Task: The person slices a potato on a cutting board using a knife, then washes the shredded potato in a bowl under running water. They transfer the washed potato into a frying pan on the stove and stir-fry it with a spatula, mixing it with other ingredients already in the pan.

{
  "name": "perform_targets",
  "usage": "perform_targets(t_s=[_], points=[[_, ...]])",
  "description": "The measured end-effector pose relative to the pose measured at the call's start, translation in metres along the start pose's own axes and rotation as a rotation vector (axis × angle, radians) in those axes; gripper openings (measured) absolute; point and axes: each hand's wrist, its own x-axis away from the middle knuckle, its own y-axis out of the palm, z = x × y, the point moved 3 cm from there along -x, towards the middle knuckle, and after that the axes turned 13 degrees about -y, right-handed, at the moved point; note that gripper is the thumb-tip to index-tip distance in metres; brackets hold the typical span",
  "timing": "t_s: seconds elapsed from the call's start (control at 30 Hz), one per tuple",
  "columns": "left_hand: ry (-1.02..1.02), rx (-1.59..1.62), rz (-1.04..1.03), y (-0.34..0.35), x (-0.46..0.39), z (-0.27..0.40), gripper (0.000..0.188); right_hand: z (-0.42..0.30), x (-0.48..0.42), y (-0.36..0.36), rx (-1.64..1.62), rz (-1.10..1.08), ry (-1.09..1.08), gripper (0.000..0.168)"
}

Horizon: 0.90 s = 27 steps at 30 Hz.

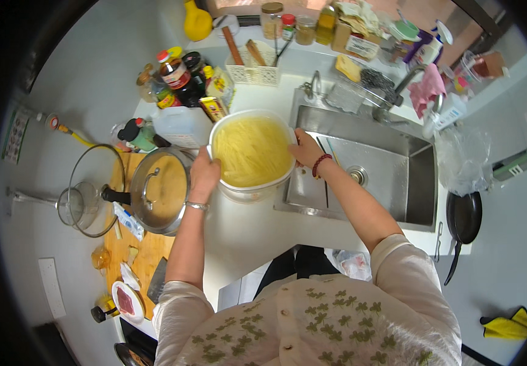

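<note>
Between my hands is a white-rimmed plastic basin [256, 186], filled with pale yellow strips [252, 153] in yellowish water; they look like cut potato. My left hand [205, 174] grips the basin's left rim, thumb on top. On the opposite rim, my right hand [307, 148] has hold of the edge beside the sink. A clear lower wall shows beneath the rim. The basin is over the white counter [240, 233]; whether it rests there or is lifted, I cannot tell. Close to my left hand stands a pot with a glass lid [167, 192].
Right of the basin is a steel sink [382, 169] with chopsticks [326, 192] inside. A wooden cutting board [151, 256] on the left bears a cleaver [157, 279] and a plate of meat [126, 302]. Sauce bottles [183, 84] and a white jug [183, 128] stand behind.
</note>
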Motion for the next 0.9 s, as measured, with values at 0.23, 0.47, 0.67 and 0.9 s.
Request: perform_targets(t_s=[0.23,0.47,0.67,0.9], points=[[0.078,0.089,-0.123,0.07,0.013,0.071,0.046,0.003,0.061,-0.102,-0.018,0.109,0.015,0.017],[0.09,-0.02,-0.321,0.238,0.053,0.119,0.044,0.099,0.141,-0.215,0.398,0.268,-0.014,0.026],[0.001,-0.046,-0.52,0.381,0.083,0.104,0.041,0.211,0.189,-0.257,0.458,0.255,0.252,0.028],[-0.022,-0.185,-0.497,0.428,0.096,0.1,0.04,0.271,0.203,-0.27,0.451,0.076,0.453,0.04]])
